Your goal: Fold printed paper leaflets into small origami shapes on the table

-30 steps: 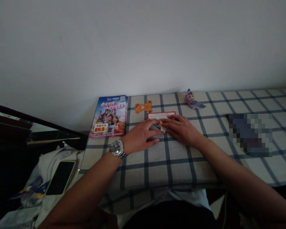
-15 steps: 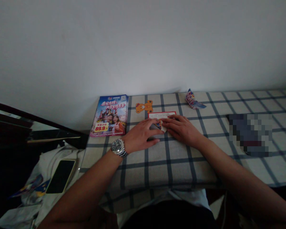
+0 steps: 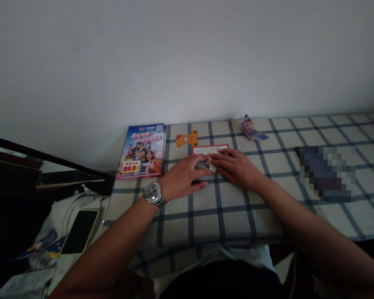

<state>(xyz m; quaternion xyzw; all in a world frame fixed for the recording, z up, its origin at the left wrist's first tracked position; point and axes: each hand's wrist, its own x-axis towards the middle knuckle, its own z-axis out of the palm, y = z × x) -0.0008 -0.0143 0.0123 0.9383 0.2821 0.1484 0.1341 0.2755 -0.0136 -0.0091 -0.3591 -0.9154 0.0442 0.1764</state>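
A paper leaflet [image 3: 211, 150] with a red border and printed lines lies on the checked cloth, partly folded over. A small coloured printed patch and a pale flap show between my hands. My left hand [image 3: 182, 174], with a metal watch on the wrist, rests on its left side; the fingers are spread and the thumb stands apart. From the right, my right hand [image 3: 239, 171] has its fingers together on the folded paper, and its thumb is hidden. Much of the leaflet is covered by my hands.
At the left lies a stack of colourful leaflets [image 3: 143, 151]. A bear cutout [image 3: 187, 138] and a crumpled wrapper [image 3: 251, 129] lie near the wall. A blurred dark item [image 3: 327, 174] is at the right. A phone [image 3: 80, 231] rests on pale fabric, lower left.
The whole view has shifted slightly. My hands keep nearly the same pose on the folded leaflet.
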